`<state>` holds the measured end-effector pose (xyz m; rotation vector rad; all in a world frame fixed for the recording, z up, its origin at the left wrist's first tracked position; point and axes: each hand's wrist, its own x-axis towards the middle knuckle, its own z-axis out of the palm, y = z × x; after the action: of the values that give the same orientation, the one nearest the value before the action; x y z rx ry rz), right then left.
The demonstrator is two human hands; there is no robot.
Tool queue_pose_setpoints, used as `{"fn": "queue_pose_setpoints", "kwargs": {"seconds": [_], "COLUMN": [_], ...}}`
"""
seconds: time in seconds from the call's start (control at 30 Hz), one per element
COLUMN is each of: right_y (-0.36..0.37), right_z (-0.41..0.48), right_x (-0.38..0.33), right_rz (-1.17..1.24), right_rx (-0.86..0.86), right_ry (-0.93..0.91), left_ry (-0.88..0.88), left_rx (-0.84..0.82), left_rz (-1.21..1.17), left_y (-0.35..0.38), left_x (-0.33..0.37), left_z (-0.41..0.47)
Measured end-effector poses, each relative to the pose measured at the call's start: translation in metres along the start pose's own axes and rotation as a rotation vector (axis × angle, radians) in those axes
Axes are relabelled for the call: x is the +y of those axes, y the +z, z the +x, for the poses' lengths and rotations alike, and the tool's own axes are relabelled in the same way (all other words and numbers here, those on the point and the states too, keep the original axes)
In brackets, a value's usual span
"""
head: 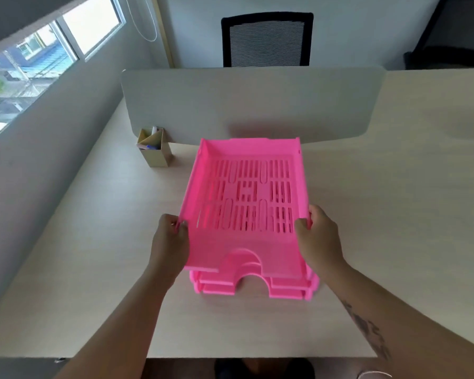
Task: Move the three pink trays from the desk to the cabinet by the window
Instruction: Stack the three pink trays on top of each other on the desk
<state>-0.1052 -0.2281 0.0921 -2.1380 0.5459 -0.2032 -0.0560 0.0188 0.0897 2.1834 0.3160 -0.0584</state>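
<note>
The top pink tray [246,203] is held by both hands above the light wooden bench [93,242]. The left hand [171,239] pinches the left side wall of this tray near its front corner, with the thumb on the inside and the fingers closed on the outside. The right hand [318,236] grips the right side wall in the same place on the other side, thumb inside and fingers wrapped around the rim. The tray is tilted, its front edge is higher and nearer to the camera, and its far edge points down toward the grey divider panel [252,102].

Under it, the two other pink trays [288,289] stand stacked on the bench, and only their front parts with the round cut-outs show below the lifted tray. I cannot tell if the far end of the lifted tray touches the stack.

To the left of the trays, near the divider panel, a small cardboard pen holder [155,150] stands on the bench with some pens inside. Behind the divider panel there is a black mesh chair [267,39]. A window [39,58] is in the wall at the left.
</note>
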Motion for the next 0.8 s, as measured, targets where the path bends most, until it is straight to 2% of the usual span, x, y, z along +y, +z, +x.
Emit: {"fn": "queue_pose_setpoints", "kwargs": {"seconds": [0.17, 0.37, 0.57, 0.73, 0.8], "right_y": [-0.01, -0.011, -0.01, -0.013, -0.014], "right_z": [-0.001, -0.01, -0.006, -0.001, -0.004], "right_x": [0.009, 0.02, 0.023, 0.027, 0.029], "right_rz": [0.034, 0.036, 0.077, 0.08, 0.072], "right_rx": [0.035, -0.002, -0.013, -0.017, -0.024], "right_ry": [-0.025, 0.06, 0.078, 0.092, 0.093], "left_ry": [0.01, 0.04, 0.051, 0.044, 0.035], "left_rx": [-0.003, -0.095, -0.177, -0.158, -0.198], "left_rz": [-0.019, 0.043, -0.032, -0.099, -0.1], "left_y": [0.008, 0.015, 0.013, 0.019, 0.016], "left_x": [0.01, 0.009, 0.011, 0.005, 0.003], "left_z": [-0.015, -0.017, -0.016, -0.02, -0.02]}}
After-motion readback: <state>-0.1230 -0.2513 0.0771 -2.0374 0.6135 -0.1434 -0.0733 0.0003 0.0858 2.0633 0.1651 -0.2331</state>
